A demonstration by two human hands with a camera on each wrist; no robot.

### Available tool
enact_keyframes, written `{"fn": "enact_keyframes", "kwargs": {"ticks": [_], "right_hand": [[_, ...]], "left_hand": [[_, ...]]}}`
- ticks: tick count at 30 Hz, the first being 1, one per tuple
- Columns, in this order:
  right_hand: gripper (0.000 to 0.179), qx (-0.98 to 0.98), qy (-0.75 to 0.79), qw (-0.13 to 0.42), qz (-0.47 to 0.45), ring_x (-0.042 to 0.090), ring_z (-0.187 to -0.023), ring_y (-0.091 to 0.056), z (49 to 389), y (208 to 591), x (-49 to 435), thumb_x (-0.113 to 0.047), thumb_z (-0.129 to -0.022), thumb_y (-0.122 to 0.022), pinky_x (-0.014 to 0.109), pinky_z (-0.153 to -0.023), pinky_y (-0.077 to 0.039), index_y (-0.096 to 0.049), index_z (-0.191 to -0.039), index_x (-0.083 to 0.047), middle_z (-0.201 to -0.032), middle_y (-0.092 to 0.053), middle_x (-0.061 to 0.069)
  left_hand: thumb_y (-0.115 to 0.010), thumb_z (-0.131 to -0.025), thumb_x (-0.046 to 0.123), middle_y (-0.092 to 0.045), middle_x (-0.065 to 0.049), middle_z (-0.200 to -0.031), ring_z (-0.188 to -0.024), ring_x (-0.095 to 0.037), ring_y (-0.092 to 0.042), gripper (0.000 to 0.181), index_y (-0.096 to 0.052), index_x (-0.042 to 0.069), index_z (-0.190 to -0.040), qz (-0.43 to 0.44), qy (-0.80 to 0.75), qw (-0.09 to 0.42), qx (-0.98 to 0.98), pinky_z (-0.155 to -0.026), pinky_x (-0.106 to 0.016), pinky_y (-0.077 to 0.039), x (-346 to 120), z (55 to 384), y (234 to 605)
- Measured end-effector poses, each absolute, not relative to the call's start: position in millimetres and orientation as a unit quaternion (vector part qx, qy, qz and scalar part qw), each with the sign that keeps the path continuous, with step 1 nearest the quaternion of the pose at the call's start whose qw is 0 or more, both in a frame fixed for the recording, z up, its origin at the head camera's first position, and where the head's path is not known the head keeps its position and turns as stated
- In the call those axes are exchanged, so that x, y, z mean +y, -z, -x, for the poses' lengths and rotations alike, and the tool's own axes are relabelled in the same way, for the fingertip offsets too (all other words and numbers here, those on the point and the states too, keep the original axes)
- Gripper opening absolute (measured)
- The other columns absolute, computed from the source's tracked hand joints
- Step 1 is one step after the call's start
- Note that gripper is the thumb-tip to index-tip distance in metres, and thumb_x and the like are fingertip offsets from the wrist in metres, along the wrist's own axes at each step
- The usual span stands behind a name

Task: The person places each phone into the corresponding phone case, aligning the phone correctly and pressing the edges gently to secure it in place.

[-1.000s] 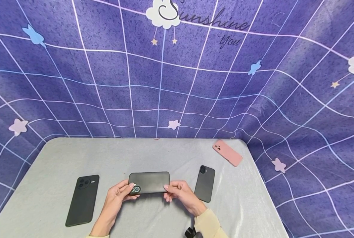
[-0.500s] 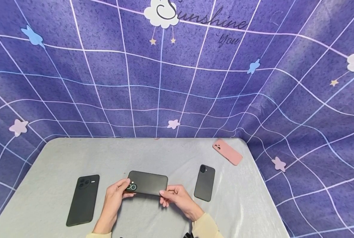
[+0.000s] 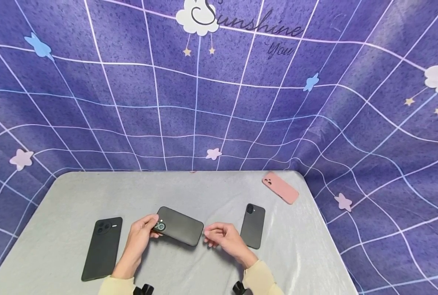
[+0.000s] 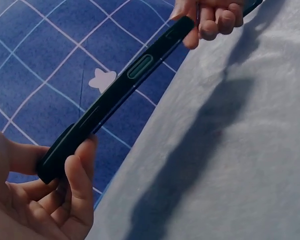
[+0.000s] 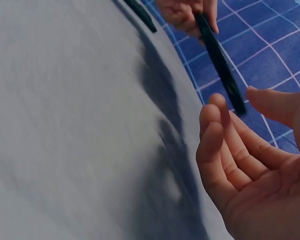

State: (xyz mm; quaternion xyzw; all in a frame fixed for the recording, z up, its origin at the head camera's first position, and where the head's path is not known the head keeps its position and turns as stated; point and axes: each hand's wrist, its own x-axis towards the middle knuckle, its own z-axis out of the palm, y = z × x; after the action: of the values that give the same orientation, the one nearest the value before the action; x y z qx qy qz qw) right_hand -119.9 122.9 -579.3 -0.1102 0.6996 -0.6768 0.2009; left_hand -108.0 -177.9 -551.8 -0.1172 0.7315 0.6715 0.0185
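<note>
A dark phone [image 3: 180,226] with ringed camera lenses is held above the table, its right end lower than its left. My left hand [image 3: 139,234] pinches its camera end between thumb and fingers; the left wrist view shows the narrow side of the phone [image 4: 120,95] with a long button. My right hand [image 3: 226,239] is just beside the other end, holding nothing. In the right wrist view, a gap parts the thumb and loosely bent fingers of that right hand [image 5: 255,165] around the end of the phone [image 5: 222,67]. I cannot tell whether a fingertip touches it.
Left on the grey cloth-covered table [image 3: 130,192] lies a large black phone [image 3: 102,249]. A smaller dark phone [image 3: 253,226] lies close to the right hand. Near the far right corner is a pink phone case [image 3: 281,187]. A purple patterned curtain [image 3: 174,119] hangs behind.
The phone has turned clockwise, its right end dropping toward the table. My right hand has let go of that end and moved slightly right; my left hand keeps its grip.
</note>
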Motion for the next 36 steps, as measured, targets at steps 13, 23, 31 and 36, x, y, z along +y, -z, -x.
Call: {"fn": "enact_keyframes", "kwargs": {"ticks": [13, 23, 31, 36], "right_hand": [[0.016, 0.877, 0.446, 0.043, 0.177, 0.003, -0.072, -0.065, 122.3, 555.0, 153.4, -0.009, -0.099, -0.078, 0.020, -0.066, -0.056, -0.075, -0.110, 0.002, -0.085, -0.073, -0.006], [0.016, 0.909, 0.372, -0.015, 0.187, -0.001, -0.067, -0.060, 128.0, 550.0, 181.9, -0.007, -0.095, -0.082, 0.021, -0.064, -0.055, -0.075, -0.107, 0.000, -0.080, -0.067, -0.009], [0.016, 0.912, 0.380, -0.027, 0.151, 0.004, -0.068, -0.062, 139.3, 544.9, 218.6, -0.004, -0.093, -0.083, 0.022, -0.063, -0.056, -0.074, -0.106, 0.002, -0.081, -0.068, -0.006], [0.015, 0.921, 0.363, -0.052, 0.129, 0.006, -0.067, -0.064, 148.4, 540.7, 240.1, -0.005, -0.092, -0.084, 0.024, -0.063, -0.056, -0.075, -0.104, 0.000, -0.080, -0.069, -0.006]], "left_hand": [[-0.054, -0.114, 0.016, -0.065, -0.005, -0.085, -0.065, -0.011, -0.058, 0.034, -0.066, -0.011, -0.131, 0.077, -0.628, 0.061, 0.772, -0.064, -0.023, -0.052, -184.0, 122.4, 546.0], [-0.054, -0.115, 0.025, -0.053, 0.001, -0.075, -0.064, -0.012, -0.050, 0.034, -0.065, 0.000, -0.094, 0.025, -0.594, 0.077, 0.800, -0.060, -0.024, -0.047, -181.7, 139.3, 546.4], [-0.052, -0.115, 0.026, -0.050, 0.002, -0.074, -0.067, -0.012, -0.049, 0.039, -0.060, 0.003, -0.085, 0.006, -0.562, 0.094, 0.822, -0.063, -0.024, -0.043, -173.1, 151.8, 544.3], [-0.051, -0.115, 0.027, -0.054, 0.000, -0.078, -0.069, -0.013, -0.051, 0.037, -0.063, 0.006, -0.088, -0.019, -0.547, 0.106, 0.830, -0.066, -0.025, -0.044, -169.5, 161.5, 545.5]]}}
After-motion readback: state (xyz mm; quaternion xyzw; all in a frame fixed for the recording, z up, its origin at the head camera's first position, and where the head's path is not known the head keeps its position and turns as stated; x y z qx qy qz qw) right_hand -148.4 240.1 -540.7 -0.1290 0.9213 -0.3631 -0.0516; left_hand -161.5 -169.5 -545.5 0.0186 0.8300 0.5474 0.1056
